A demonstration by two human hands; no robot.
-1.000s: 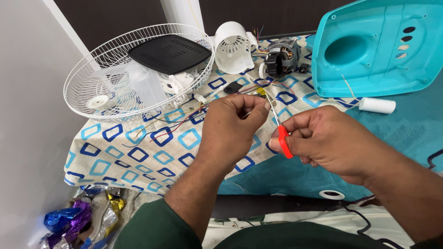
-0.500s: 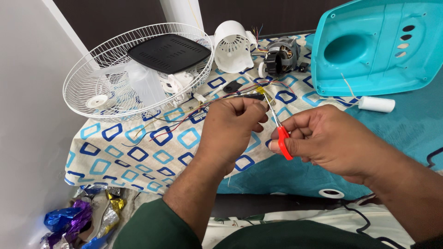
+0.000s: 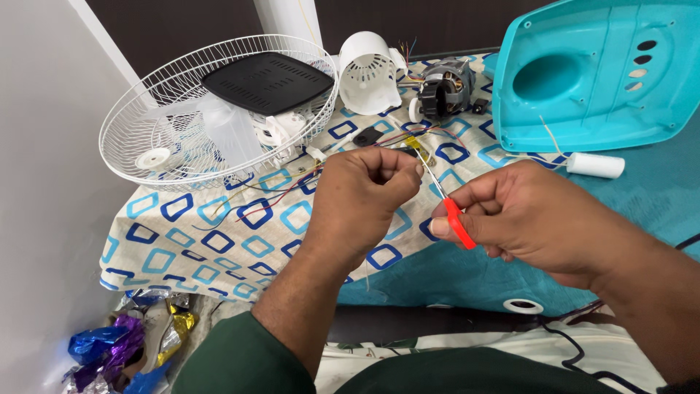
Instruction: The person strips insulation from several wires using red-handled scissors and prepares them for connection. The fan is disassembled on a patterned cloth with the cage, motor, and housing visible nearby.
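Pinched between right hand (image 3: 539,219) thumb and fingers, the red-handled screwdriver (image 3: 458,222) points its tip at something small, hidden from view, that the closed left hand (image 3: 361,193) grips above the patterned cloth (image 3: 219,241). Around them the fan lies stripped: wire guard (image 3: 146,138), motor (image 3: 445,87) and teal housing (image 3: 605,80) sit apart, wires (image 3: 292,182) loose. Both hands hold as half a second ago, barely shifted.

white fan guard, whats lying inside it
Inside the white fan guard lie a flat black vented panel, clear fan blades and small white parts. Whatever is beneath the panel is covered.
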